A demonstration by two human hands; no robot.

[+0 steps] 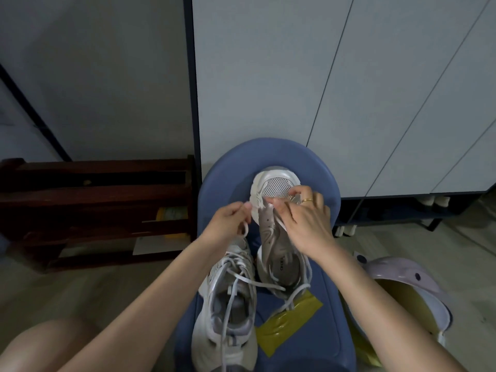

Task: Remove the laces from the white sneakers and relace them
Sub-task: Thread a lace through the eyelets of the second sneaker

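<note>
Fingers first: the left hand [228,220] has thumb and forefinger pinched on one end of the white lace [245,229], just off the left edge of the toe. The right hand [303,213] is curled over the front eyelets of the far sneaker [279,232], fingertips pressed together on the lace right where it crosses the lowest holes. So both hands are closed on the same lace, one on the free end, one at the eyelet row.

That sneaker sits toe-away on a blue padded seat [324,170], tongue bare and most eyelets empty, so I'd say relacing on this one has only just started at the bottom. The second sneaker [228,304] lies just beside it, nearer the person, still laced but loose, with its lace ends trailing across toward a strip of yellow tape [290,320].

Handling-wise, a flat lace like this is light, floppy and a bit slippery, so it won't push through a hole on its own. Best bet is gripping right at the stiff tip, close to the eyelet, and holding the shoe steady with the other hand. The shoe itself looks light and soft around the upper, so it'll probably shift if you tug. Easy thing to mess up: twisting the flat lace or ending up with uneven ends.
</note>
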